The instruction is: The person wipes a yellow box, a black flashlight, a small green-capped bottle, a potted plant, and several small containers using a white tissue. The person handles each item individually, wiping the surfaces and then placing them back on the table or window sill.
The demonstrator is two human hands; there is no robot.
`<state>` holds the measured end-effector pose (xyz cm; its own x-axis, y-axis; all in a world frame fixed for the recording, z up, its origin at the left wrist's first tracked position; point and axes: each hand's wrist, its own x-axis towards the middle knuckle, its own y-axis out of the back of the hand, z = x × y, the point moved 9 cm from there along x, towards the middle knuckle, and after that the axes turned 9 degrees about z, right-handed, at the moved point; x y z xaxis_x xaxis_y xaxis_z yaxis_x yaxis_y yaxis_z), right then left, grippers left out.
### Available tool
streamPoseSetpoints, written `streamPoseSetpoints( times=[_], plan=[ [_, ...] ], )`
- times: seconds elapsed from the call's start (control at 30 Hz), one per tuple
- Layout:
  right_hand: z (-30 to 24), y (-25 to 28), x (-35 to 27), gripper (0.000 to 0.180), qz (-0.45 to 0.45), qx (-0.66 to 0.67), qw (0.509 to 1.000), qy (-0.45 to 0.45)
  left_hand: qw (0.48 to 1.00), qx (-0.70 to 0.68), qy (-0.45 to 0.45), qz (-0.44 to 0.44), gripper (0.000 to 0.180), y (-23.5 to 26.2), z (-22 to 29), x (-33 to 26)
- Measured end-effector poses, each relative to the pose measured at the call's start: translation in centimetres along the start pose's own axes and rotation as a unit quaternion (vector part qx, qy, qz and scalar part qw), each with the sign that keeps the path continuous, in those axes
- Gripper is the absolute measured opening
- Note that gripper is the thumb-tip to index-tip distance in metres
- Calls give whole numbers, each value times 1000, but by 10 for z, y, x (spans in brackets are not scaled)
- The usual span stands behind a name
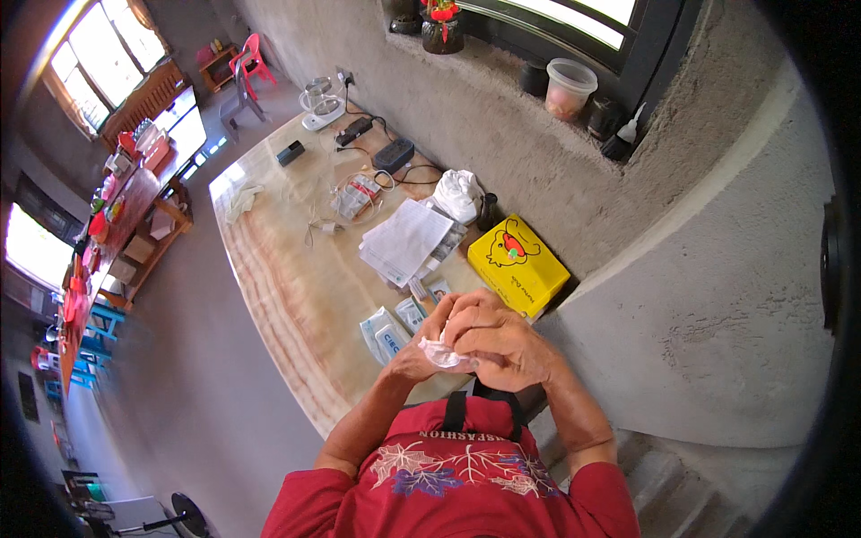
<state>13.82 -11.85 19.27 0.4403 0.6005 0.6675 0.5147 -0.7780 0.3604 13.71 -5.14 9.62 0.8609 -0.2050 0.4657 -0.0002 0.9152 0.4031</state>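
In front of my chest, both hands are close together on a crumpled white tissue or wipe (439,353). My left hand (414,360) is partly hidden behind the right, its fingers closed at the tissue. My right hand (504,348) lies over it, fingers bent and pressed against the tissue. Just beyond the hands, on the marble-patterned table (287,296), lie a white and blue soft pack (384,335) and a smaller packet (411,314). A yellow box (518,265) with a cartoon duck stands beyond my right hand.
Papers (405,240), a bunched white bag (457,195), a dark cabled box (393,156) and a glass kettle-like appliance (321,104) sit farther along the table. Rough grey wall (700,197) rises on the right, with a plastic tub (569,90) on the windowsill. Steps (664,489) lie at lower right.
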Motion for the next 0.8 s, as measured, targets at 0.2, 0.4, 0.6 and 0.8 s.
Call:
streamPoseSetpoints(
  times=[0.2,0.4,0.6,0.8],
  plan=[
    [60,16,-24,24,121,16,975,-184,801,-525,252,136,79,-11,-26,-8],
    [66,-17,-64,62,170,-46,953,-248,691,-613,294,245,62,-1,-51,-11],
    [43,-30,-74,56,164,-263,942,-128,618,-670,299,283,44,-1,-65,-17],
    [22,29,-44,35,270,-174,928,-188,646,-664,312,211,43,-7,-45,-14]
  ],
)
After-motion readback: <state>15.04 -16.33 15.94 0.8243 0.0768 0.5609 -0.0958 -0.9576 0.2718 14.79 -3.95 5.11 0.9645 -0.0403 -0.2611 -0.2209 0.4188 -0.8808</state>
